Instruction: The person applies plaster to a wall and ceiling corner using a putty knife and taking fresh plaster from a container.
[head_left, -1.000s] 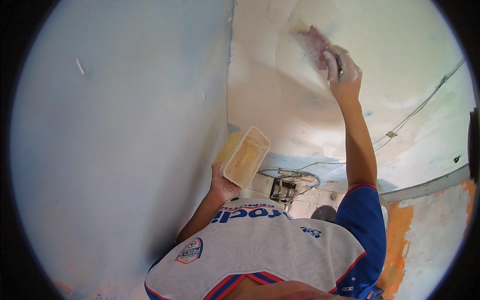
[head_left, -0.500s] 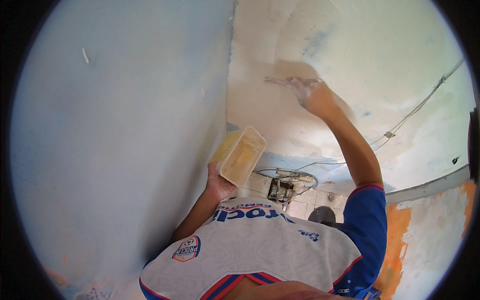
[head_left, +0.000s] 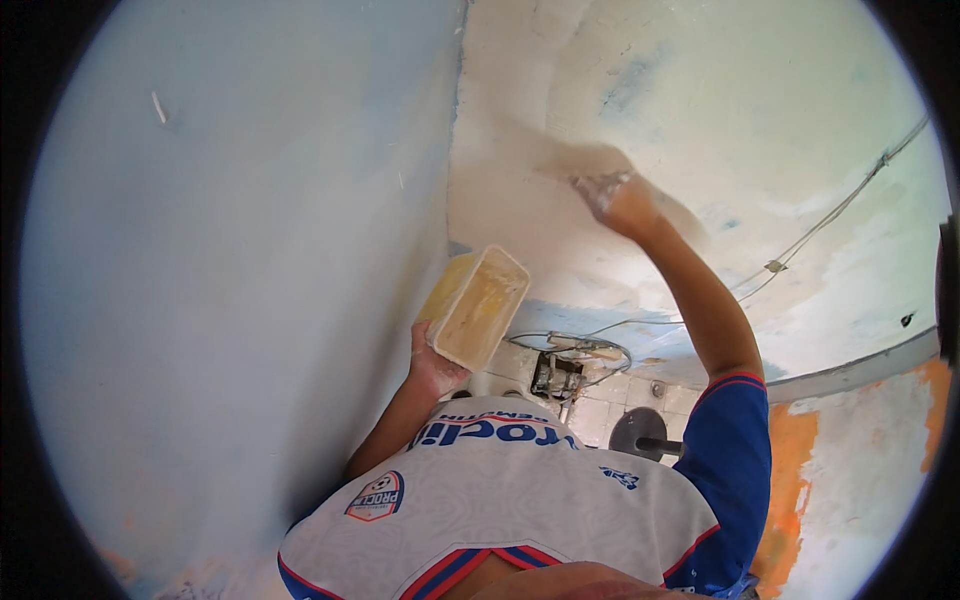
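Well, right hand (head_left: 608, 197) reaches forward.

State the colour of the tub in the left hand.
The tub is pale yellow outside, smeared beige within; it shows best in the head view.

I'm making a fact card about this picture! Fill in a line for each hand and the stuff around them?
Left hand: the left hand holds a yellowish tub
Tub: open top, pale smears inside
Right hand: raised right hand near the front wall; too blurred to tell what it holds
Front wall: pale, with blue patches and a thin cable
Left side: bluish-grey wall
Lower right: orange patch
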